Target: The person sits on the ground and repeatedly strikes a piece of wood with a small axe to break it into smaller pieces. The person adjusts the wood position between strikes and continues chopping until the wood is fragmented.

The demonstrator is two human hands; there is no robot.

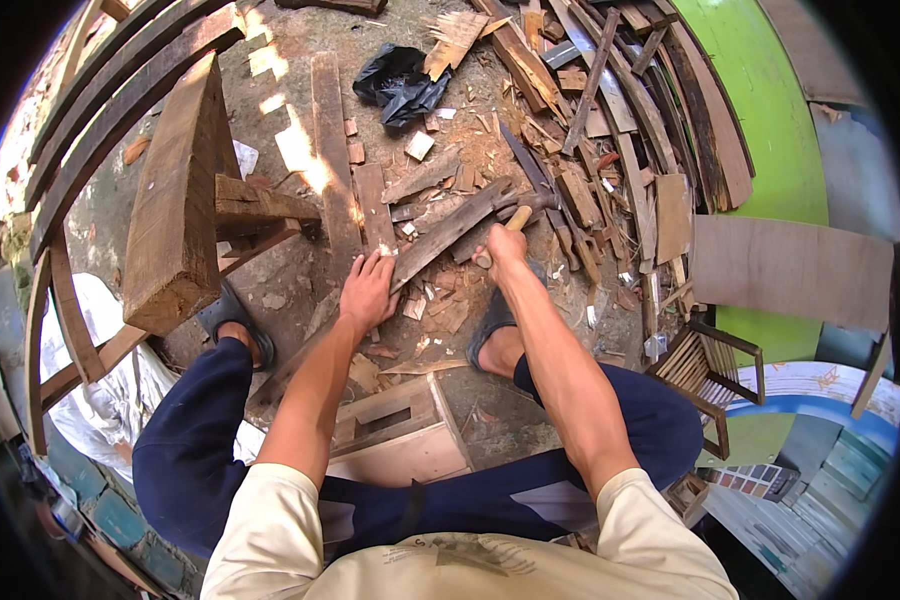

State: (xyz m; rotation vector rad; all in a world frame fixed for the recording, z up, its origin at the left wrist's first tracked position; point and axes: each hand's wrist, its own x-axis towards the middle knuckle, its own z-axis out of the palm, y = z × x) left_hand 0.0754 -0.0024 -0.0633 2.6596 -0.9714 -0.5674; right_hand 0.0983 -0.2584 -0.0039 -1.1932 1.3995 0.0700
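Note:
A weathered wooden plank lies slantwise on the littered ground between my feet. My left hand is closed over its near part, the fingers pressed on the wood, and the forearm covers some of the rest. My right hand grips a hammer by its pale wooden handle. The dark hammer head is beside the far end of the plank, close to other wood scraps; whether it touches the plank I cannot tell. Splinters and chips lie around both hands.
A thick wooden trestle stands at the left. Scrap boards pile up at the right, beside a green panel. A black plastic bag lies ahead. Beneath me is a low wooden box seat; a small slatted wooden rack stands right.

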